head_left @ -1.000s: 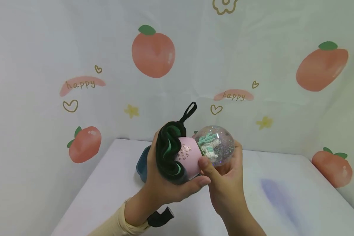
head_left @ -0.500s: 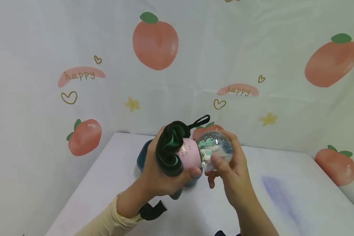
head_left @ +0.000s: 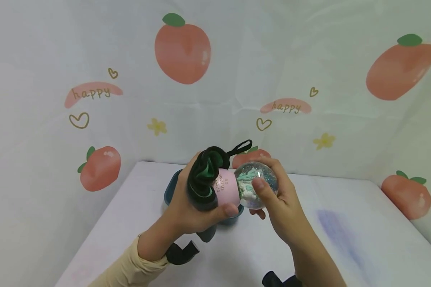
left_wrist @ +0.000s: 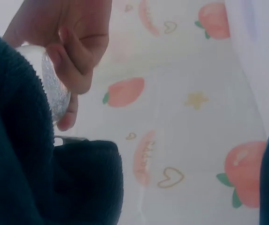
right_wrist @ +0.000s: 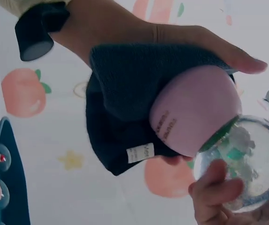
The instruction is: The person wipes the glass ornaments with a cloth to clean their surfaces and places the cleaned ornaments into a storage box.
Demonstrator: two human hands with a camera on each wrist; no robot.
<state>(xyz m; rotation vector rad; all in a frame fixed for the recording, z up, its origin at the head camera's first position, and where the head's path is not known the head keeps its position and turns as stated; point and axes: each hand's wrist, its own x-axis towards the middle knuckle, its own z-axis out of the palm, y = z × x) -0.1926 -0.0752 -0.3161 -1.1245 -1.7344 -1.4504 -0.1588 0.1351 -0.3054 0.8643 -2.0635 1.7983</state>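
Observation:
A snow globe with a pink lettered base point(head_left: 227, 189) is held on its side above the table, its clear glass ball point(head_left: 246, 197) pointing right. Inside the ball are glitter and a white and green figure. My left hand point(head_left: 190, 215) grips the base through a folded dark green cloth point(head_left: 202, 175), which has a hanging loop on top. The thumb lies along the base. My right hand point(head_left: 283, 207) holds the glass ball, its thumb on the near side and fingers curled behind. In the right wrist view, a white label shows on the cloth point(right_wrist: 134, 84).
Behind the hands, a blue container point(head_left: 170, 189) stands on the white table point(head_left: 122, 231), partly hidden. Small round pieces point(right_wrist: 0, 192) sit in it in the right wrist view. A fruit-patterned white backdrop point(head_left: 215, 91) rises behind the table.
My right thumb has moved from the pink base onto the glass ball. The globe has turned more level, and the cloth's loop has swung to the right. The head view has shifted slightly.

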